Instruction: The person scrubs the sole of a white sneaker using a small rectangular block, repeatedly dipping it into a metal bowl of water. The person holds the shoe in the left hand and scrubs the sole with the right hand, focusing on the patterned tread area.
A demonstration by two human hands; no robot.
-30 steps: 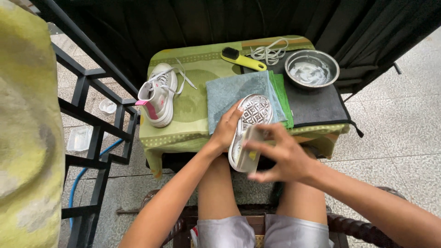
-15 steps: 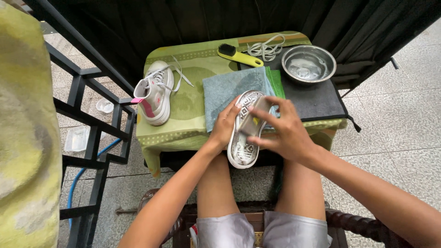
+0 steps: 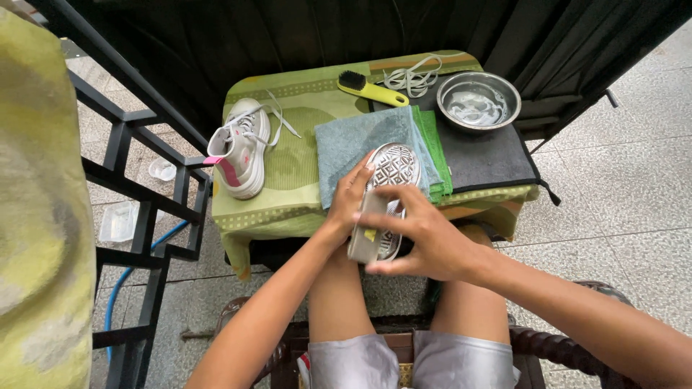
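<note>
Shoe (image 3: 393,173) lies sole-up, clasped between left hand (image 3: 351,199) and right hand (image 3: 425,241).

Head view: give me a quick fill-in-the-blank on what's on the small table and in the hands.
1. The left hand holds a shoe turned ____ side up.
2. The metal bowl stands on a ____ mat.
3. The yellow-handled brush lies beside loose white ____.
4. The other sneaker sits on the table's ____ side.

Missing words: sole; black; laces; left
</note>
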